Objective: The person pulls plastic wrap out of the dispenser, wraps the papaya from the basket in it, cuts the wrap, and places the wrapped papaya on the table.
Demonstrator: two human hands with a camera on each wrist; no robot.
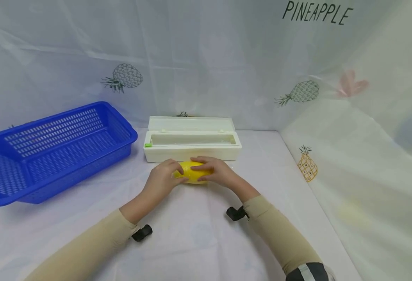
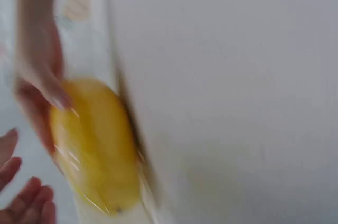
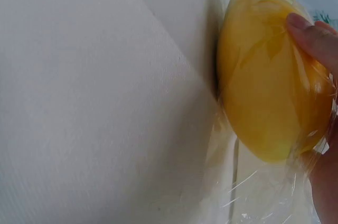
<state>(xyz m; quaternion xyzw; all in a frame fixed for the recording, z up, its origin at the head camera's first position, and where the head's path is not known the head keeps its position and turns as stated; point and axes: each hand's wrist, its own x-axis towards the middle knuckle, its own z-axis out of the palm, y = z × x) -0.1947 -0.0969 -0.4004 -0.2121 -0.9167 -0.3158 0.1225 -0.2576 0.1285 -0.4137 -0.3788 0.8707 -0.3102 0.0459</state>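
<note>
Yellow fruit (image 1: 189, 174) in clear film (image 3: 264, 197), near side of white box (image 1: 184, 153), is gripped by right hand's fingers (image 1: 220, 171), left hand's (image 1: 161, 174) loosely parted, empty.

fingers (image 1: 201, 167) partly hide the yellow fruit (image 1: 191, 175); the blurred left wrist view crops the left hand (image 2: 25, 203)

There is one fruit (image 1: 190, 173), one basket (image 1: 86, 170) and one box (image 1: 167, 153).
</note>
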